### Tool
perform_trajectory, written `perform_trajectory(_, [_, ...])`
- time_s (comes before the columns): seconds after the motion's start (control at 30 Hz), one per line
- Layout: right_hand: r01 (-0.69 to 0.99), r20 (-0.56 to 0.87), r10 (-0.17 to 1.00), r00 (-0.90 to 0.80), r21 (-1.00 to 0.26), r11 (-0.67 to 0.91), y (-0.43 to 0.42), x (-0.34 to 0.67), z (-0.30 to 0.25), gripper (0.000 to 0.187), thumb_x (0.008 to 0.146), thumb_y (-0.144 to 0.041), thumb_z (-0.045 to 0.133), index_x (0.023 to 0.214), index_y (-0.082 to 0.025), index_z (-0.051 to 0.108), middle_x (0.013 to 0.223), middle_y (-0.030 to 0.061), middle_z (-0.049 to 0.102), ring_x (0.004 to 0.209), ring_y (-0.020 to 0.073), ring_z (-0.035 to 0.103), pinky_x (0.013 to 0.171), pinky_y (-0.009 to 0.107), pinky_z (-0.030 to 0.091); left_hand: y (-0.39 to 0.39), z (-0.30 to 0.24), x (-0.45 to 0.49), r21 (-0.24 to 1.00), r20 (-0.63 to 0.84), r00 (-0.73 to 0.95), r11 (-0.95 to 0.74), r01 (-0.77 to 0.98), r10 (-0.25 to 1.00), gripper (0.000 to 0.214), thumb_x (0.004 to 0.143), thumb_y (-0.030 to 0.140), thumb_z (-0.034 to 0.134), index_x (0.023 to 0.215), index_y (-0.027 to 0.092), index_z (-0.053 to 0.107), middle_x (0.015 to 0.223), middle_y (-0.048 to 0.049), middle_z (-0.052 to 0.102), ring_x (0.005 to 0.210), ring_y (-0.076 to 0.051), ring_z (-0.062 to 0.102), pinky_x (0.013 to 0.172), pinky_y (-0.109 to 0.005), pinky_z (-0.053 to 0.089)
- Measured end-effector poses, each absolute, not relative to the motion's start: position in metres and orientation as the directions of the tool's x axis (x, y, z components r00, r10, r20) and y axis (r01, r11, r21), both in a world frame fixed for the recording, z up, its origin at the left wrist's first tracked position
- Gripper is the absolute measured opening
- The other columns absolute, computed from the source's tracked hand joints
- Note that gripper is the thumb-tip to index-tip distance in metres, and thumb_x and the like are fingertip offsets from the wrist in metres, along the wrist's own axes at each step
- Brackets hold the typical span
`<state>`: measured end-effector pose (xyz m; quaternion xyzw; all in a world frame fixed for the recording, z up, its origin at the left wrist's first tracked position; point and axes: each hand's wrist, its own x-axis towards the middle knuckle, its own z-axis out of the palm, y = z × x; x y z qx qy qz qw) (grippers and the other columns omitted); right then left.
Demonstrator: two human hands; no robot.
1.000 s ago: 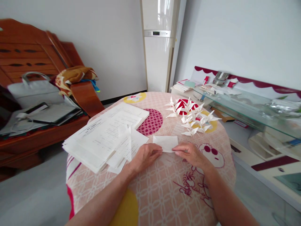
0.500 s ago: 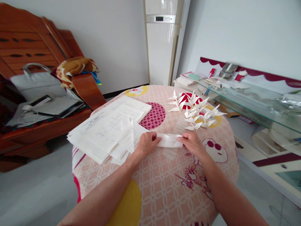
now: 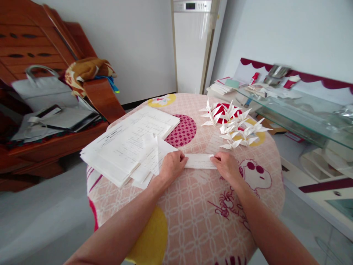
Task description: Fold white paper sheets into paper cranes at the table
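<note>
A folded strip of white paper (image 3: 200,161) stretches between my two hands, just above or on the patterned tablecloth (image 3: 190,209). My left hand (image 3: 173,164) pinches its left end, fingers curled with the thumb on top. At the other end, my right hand (image 3: 225,164) grips the paper between thumb and fingers. Left of the hands lies a stack of printed sheets (image 3: 124,147), with loose folded papers (image 3: 158,151) on its near corner. Beyond the right hand stand several white paper cranes (image 3: 231,125).
On the right is a glass-topped cabinet (image 3: 298,110) holding papers, a metal bowl (image 3: 278,70) and a red bottle (image 3: 254,78). A wooden bench (image 3: 63,154) at the left carries a grey bag (image 3: 45,88) and a brown cloth (image 3: 89,71). An air conditioner (image 3: 191,51) stands behind.
The strip looks flatter and more taut between my hands than before, when it bowed slightly. Both hands keep their hold. The view has tipped down a little.
</note>
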<state>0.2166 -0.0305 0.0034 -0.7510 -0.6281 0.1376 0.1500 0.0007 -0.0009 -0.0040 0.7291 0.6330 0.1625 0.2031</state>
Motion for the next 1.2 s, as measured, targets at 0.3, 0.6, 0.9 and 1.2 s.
perform_trajectory(0.3, [0.936, -0.102, 0.969, 0.223, -0.254, -0.242, -0.027, 0.2101, 0.01, 0.031, 0.094, -0.035, 0.052, 0.089, -0.017, 0.076, 0.092, 0.0119, 0.076, 0.086, 0.0237, 0.067, 0.067, 0.031, 0.036, 0.005, -0.0072, 0.0027, 0.469, -0.045, 0.089, -0.057, 0.881, 0.995, 0.019, 0.088, 0.031, 0.06, 0.08, 0.018, 0.07, 0.08, -0.0053, 0.073, 0.074, -0.018, 0.065, 0.07, -0.028, 0.042])
perform_trajectory(0.6, [0.927, -0.123, 0.962, 0.244, -0.26, -0.269, -0.0256, 0.2101, 0.0128, 0.03, 0.093, -0.034, 0.052, 0.091, -0.016, 0.077, 0.095, 0.0128, 0.076, 0.091, 0.0252, 0.068, 0.069, 0.031, 0.038, 0.0092, -0.0021, 0.0015, 0.459, -0.094, 0.087, -0.034, 0.888, 0.992, 0.021, 0.086, 0.034, 0.062, 0.076, 0.018, 0.071, 0.073, -0.0051, 0.071, 0.075, -0.019, 0.066, 0.072, -0.028, 0.044])
perform_trajectory(0.9, [0.916, -0.118, 0.96, 0.255, -0.289, -0.279, -0.0244, 0.2127, 0.0111, 0.031, 0.091, -0.036, 0.055, 0.087, -0.016, 0.078, 0.09, 0.0124, 0.077, 0.087, 0.0247, 0.069, 0.067, 0.03, 0.039, 0.0084, 0.0004, 0.0011, 0.474, -0.112, 0.092, -0.028, 0.88, 0.99, 0.023, 0.087, 0.035, 0.062, 0.075, 0.018, 0.07, 0.067, -0.0041, 0.068, 0.073, -0.018, 0.065, 0.071, -0.028, 0.043])
perform_trajectory(1.2, [0.924, -0.117, 0.961, 0.252, -0.265, -0.274, -0.0252, 0.2119, 0.0106, 0.03, 0.091, -0.036, 0.055, 0.089, -0.016, 0.078, 0.091, 0.0119, 0.077, 0.087, 0.0241, 0.069, 0.067, 0.03, 0.04, 0.0086, 0.0002, 0.0013, 0.469, -0.127, 0.079, -0.01, 0.883, 0.989, 0.024, 0.088, 0.036, 0.062, 0.076, 0.018, 0.071, 0.067, -0.0041, 0.068, 0.073, -0.019, 0.065, 0.07, -0.028, 0.043])
